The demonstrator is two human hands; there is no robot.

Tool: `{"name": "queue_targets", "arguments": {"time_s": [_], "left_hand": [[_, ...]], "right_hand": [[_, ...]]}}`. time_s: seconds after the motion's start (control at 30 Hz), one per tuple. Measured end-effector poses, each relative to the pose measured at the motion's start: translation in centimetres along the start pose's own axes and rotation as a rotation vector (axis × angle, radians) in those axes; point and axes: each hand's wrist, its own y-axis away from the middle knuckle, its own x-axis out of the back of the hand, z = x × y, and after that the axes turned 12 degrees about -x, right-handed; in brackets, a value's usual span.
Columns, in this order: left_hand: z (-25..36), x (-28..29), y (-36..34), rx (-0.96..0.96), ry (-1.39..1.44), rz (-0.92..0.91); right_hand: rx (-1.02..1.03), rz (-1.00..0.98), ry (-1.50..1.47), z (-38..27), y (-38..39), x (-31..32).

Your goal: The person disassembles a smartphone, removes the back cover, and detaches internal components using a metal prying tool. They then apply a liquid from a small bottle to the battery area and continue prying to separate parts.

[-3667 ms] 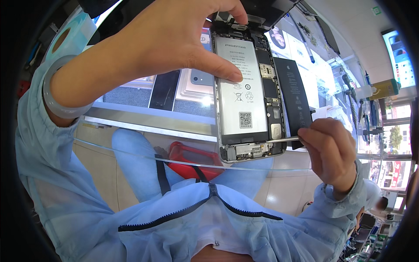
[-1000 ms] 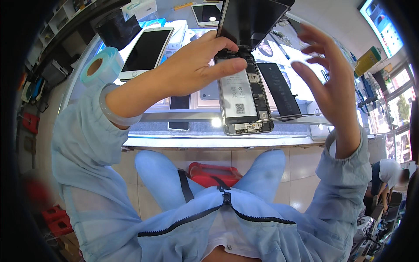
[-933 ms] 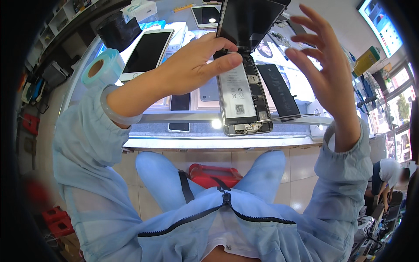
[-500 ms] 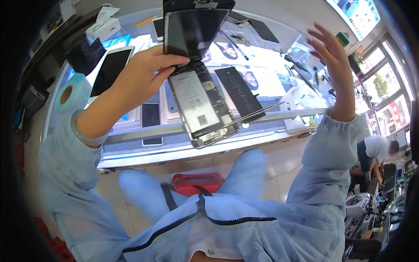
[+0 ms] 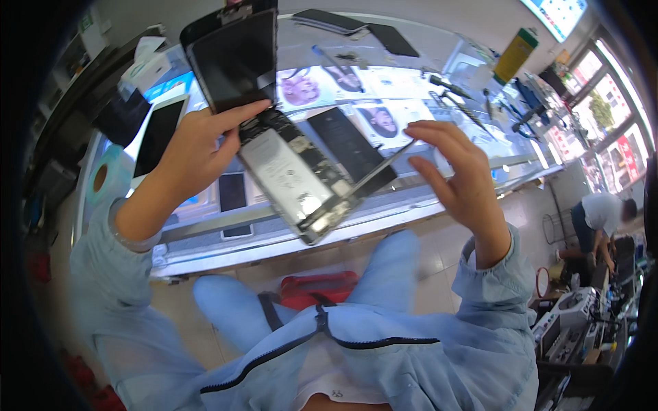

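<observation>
My left hand (image 5: 202,140) is closed on an opened phone (image 5: 316,162) near its hinge, with the dark screen (image 5: 233,55) folded up above it. The white battery (image 5: 281,175) sits inside the phone body, which is tilted. A separate black battery (image 5: 343,140) lies to its right. Metal tweezers (image 5: 377,168) extend from the phone's lower right edge over that battery. My right hand (image 5: 449,175) reaches toward their upper end, thumb and fingers apart, fingertips at or touching it; exact contact is hard to tell.
A lit glass counter (image 5: 192,252) holds a white phone (image 5: 156,137), tape roll (image 5: 105,175), black box (image 5: 120,116), phones at the back, tools (image 5: 452,92) and a yellow-green bottle (image 5: 515,53). A red case (image 5: 319,291) is below. Another person (image 5: 596,216) bends at right.
My left hand and the phone have moved left and tilted, with the screen raised. My right hand has left the tweezers, risen, then come back down toward their upper end. The view has shifted.
</observation>
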Motion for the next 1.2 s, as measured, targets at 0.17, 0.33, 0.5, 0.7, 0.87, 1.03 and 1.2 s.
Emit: {"name": "queue_targets", "arguments": {"time_s": [0.17,0.33,0.5,0.7,0.87,1.03,1.2], "left_hand": [[0.2,-0.5,0.7,-0.024,0.171,0.062],[0.2,-0.2,1.1,-0.004,0.030,0.019],[-0.1,-0.4,1.0,-0.063,-0.029,0.040],[-0.4,-0.6,1.1,-0.122,-0.071,0.090],[-0.9,-0.9,0.8,-0.117,-0.074,0.099],[-2.5,-0.8,1.0,-0.137,-0.058,0.110],[-3.3,-0.1,0.8,-0.138,0.023,0.067]], "right_hand": [[0.148,-0.085,0.118,-2.5,-0.2,-2.5],[0.187,-0.223,0.167,-5.7,-0.1,-4.0],[0.196,-0.305,0.187,-6.4,-0.3,-4.4],[0.178,-0.319,0.100,-6.3,-1.6,-3.8],[0.132,-0.130,0.014,-4.7,-5.2,-1.3],[0.174,-0.257,0.044,-4.2,-6.1,-0.3],[0.382,-0.313,0.043,-3.7,-10.3,-1.7]]}}
